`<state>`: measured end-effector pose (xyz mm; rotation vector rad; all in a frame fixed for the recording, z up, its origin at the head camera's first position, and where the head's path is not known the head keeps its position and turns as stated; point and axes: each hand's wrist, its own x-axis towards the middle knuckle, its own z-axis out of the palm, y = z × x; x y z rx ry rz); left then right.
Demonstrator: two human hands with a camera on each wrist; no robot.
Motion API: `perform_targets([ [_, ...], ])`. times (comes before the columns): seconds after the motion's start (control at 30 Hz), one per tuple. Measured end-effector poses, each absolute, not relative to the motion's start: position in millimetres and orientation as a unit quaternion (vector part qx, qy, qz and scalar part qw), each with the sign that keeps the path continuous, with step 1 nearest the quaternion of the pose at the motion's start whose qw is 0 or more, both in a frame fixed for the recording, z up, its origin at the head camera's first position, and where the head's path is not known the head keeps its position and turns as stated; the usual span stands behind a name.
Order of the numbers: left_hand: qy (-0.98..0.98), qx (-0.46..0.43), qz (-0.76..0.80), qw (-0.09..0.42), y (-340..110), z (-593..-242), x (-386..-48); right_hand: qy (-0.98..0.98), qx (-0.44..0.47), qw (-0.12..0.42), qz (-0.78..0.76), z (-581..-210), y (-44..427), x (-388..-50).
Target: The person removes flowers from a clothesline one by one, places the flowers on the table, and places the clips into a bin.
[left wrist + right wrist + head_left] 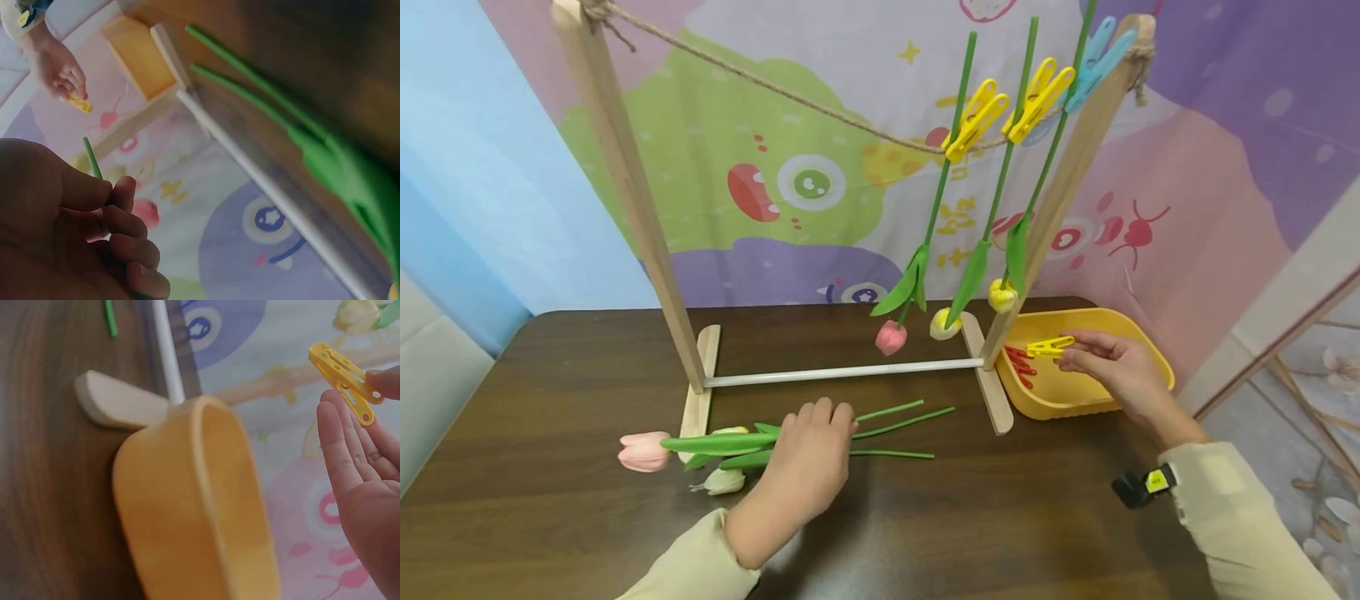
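In my head view, the left hand (812, 450) grips a tulip stem (92, 157) near seven o'clock; the right hand (1112, 375) pinches a yellow clothespin (1047, 347) just past three. Left wrist: I see the stem at nine. Right wrist: the clothespin at two.

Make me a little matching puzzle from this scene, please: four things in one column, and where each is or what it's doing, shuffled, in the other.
Column one
1. Right hand
2. Left hand
3. Red clips
4. Blue clip

Column two
A. Inside the yellow bin
B. High up beside a wooden post
C. Pinching a yellow clip
D. Holding a green stem

Right pairs: 1-C, 2-D, 3-A, 4-B
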<state>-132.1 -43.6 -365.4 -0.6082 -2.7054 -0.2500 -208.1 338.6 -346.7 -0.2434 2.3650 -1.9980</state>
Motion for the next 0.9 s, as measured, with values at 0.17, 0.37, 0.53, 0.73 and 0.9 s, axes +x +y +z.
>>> perform_targets([
  [0.17, -0.962, -0.216, -0.097, 0.137, -40.0, -374.9, -123.4, 0.767, -0.053, 0.025, -0.639, -361.6, 346.2, -209.2],
  [0.37, -0.966, -0.206, -0.104, 0.116, -37.4, -387.4, -114.9, 0.788, -0.036, 0.035, -0.613, -379.4, 356.6, -212.7],
  [0.53, -0.969, -0.196, -0.114, 0.097, -36.4, -395.3, -112.4, 0.812, -0.022, 0.046, -0.582, -390.7, 364.1, -215.2],
  [0.73, -0.973, -0.189, -0.116, 0.068, -35.6, -400.5, -110.9, 0.822, -0.009, 0.053, -0.567, -395.7, 365.3, -218.4],
  [0.9, -0.976, -0.181, -0.115, 0.03, -35.3, -403.3, -111.0, 0.838, 0.0, 0.066, -0.541, -393.7, 361.2, -222.9],
])
